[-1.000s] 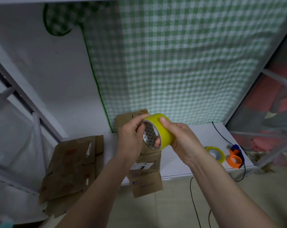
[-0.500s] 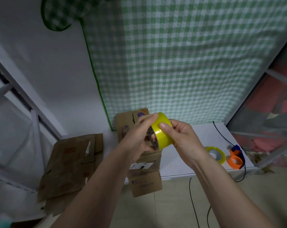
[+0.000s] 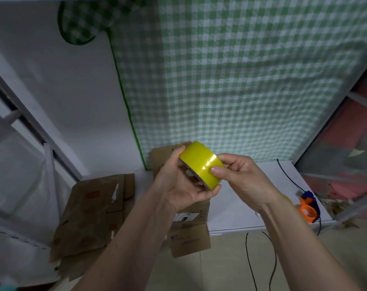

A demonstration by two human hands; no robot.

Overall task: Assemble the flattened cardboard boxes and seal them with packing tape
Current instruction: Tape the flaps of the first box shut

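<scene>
Both hands hold one roll of yellow packing tape [image 3: 201, 164] up in the air above the white table [image 3: 237, 208]. The left hand [image 3: 182, 185] cups the roll from below and from its open side, fingers curled round the lower rim and thumb on the upper edge; the right hand [image 3: 239, 177] grips the glossy outer band from the other side, thumb pressed flat on the tape face. Directly behind and below the grip lies a flattened cardboard box [image 3: 188, 234], partly hidden by the left hand and forearm, its near end hanging over the table's front edge with a white label showing. No box here stands open, so nothing shows what any of them holds. Left of the grip, lower down, more flattened cardboard [image 3: 92, 211] is stacked. Right of the grip, past the right wrist, an orange and blue tape dispenser [image 3: 308, 208] sits near the table's far corner, with a black cable [image 3: 287, 177] running beside it. Behind everything hangs a green checked curtain [image 3: 230, 76].
</scene>
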